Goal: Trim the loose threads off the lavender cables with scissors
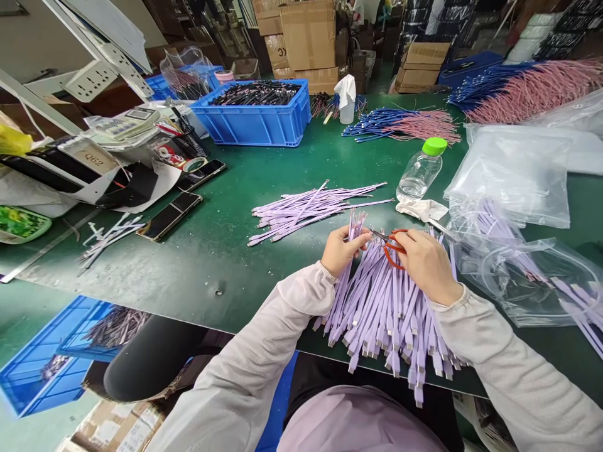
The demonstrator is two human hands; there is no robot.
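My left hand [345, 250] is closed around a small bunch of purple USB cables [357, 221], their stripped wire ends pointing up. In my right hand [431, 267] is a pair of scissors-like snips with orange-red handles [394, 256]; their dark tips reach toward the wire ends beside my left fingers. Under both hands a large heap of purple USB cables [386, 307] lies across the table's near edge, metal plugs toward me. Farther off rests a smaller pile of purple cables [301, 210]. A clear bottle with a green cap [421, 169] stands beyond my right hand, near a crumpled white cloth [421, 209].
Plastic bags [513, 169] and bagged purple cables [509, 238] lie to the right. A blue bin [254, 122] of dark parts stands at the back, with blue and pink wires [400, 124] beside it. Phones [170, 215] and white scraps [112, 238] are at left.
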